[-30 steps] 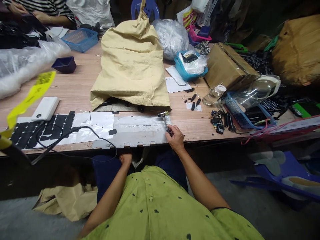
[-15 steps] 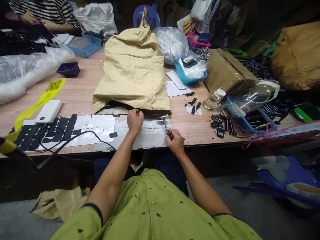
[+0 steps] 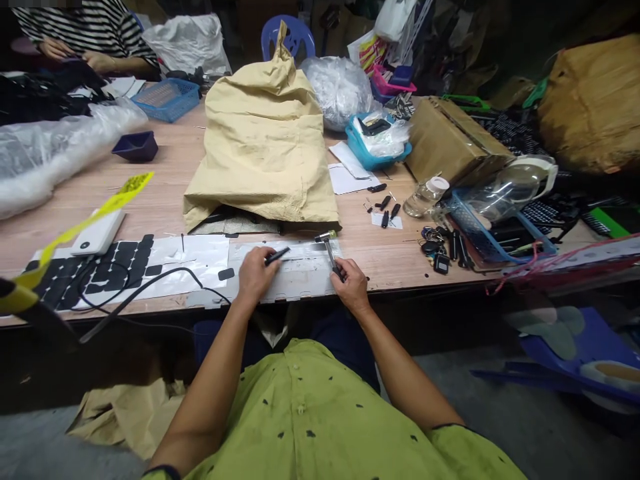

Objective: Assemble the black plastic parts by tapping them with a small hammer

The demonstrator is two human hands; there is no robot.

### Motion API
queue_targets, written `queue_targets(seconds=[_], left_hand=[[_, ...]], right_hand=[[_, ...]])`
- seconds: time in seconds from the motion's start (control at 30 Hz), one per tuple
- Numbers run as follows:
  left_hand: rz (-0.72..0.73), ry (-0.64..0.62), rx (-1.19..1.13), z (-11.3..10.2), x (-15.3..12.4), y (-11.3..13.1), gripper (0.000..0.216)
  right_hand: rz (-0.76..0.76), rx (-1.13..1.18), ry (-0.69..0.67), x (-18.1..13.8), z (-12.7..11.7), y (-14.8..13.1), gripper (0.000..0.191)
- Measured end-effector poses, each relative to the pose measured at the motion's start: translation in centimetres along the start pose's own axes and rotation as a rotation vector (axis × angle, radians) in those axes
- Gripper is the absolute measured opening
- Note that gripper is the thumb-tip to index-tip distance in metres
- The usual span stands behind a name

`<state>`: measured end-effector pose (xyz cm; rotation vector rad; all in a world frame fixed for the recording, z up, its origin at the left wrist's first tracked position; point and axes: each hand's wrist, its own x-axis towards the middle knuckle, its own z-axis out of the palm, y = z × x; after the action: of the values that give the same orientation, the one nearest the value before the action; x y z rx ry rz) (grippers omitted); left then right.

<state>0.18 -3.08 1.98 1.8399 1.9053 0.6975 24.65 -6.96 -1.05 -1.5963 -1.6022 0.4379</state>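
My left hand [image 3: 254, 273] is closed on a slim black piece [image 3: 277, 255] and rests on a long grey metal strip [image 3: 300, 272] at the table's near edge. My right hand [image 3: 351, 283] grips the handle of a small hammer [image 3: 329, 243], whose head lies on the strip's right end. A big tan sack [image 3: 265, 137] stands just behind the strip, its lower edge open toward me.
Left of the strip lie a white sheet with black pads [image 3: 107, 263], a black cable [image 3: 145, 287] and a white power bank [image 3: 97, 233]. Small black parts [image 3: 385, 203], a bottle [image 3: 421, 193], blue baskets and a cardboard box [image 3: 450, 137] crowd the right. A person in stripes [image 3: 85, 33] sits far left.
My left hand came up from under the table, reached to the sack's open edge, and has drawn back onto the strip holding a black piece. The right hand and hammer stayed put.
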Motion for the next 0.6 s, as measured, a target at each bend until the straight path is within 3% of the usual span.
queue_targets(seconds=[0.07, 0.17, 0.33, 0.6], left_hand=[[0.121, -0.083, -0.045, 0.7, -1.2, -0.3, 0.017], [0.181, -0.115, -0.057, 1.6, -1.3, -0.3, 0.016], [0.146, -0.115, -0.06, 1.7, -0.3, -0.1, 0.016], [0.09, -0.104, -0.073, 2.0, -0.4, 0.4, 0.016]], right_hand=[[0.011, 0.027, -0.02, 0.1, -0.3, -0.2, 0.033], [-0.035, 0.083, -0.029, -0.3, -1.0, -1.0, 0.034], [-0.075, 0.181, -0.098, -2.5, -2.0, -3.0, 0.038], [-0.045, 0.254, -0.22, -3.8, -0.9, -5.0, 0.034]])
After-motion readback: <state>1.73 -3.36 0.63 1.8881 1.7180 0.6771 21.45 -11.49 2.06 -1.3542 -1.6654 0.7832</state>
